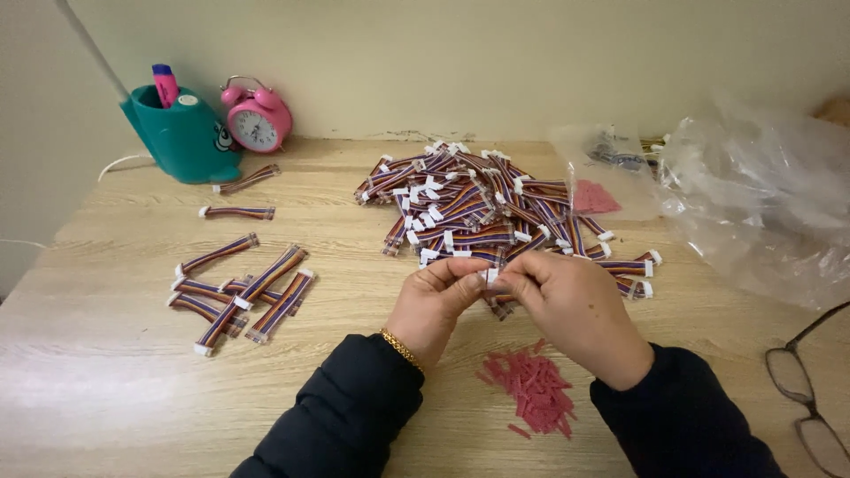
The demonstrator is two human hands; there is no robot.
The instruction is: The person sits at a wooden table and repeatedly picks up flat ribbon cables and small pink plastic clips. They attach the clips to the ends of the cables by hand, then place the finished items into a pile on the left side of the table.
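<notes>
Two hands, left hand (436, 296) and right hand (556, 292), pinch one ribbon cable (492, 276) between them at its white connector, mid-counter (354, 292), before the cable pile (478, 208).

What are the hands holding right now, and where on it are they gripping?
Both the left hand and right hand pinch one striped ribbon cable at its white connector end, fingertips meeting there.

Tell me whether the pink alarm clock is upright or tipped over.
Upright: the pink alarm clock stands on its feet on the wooden table, bells uppermost, dial facing forward.
</notes>
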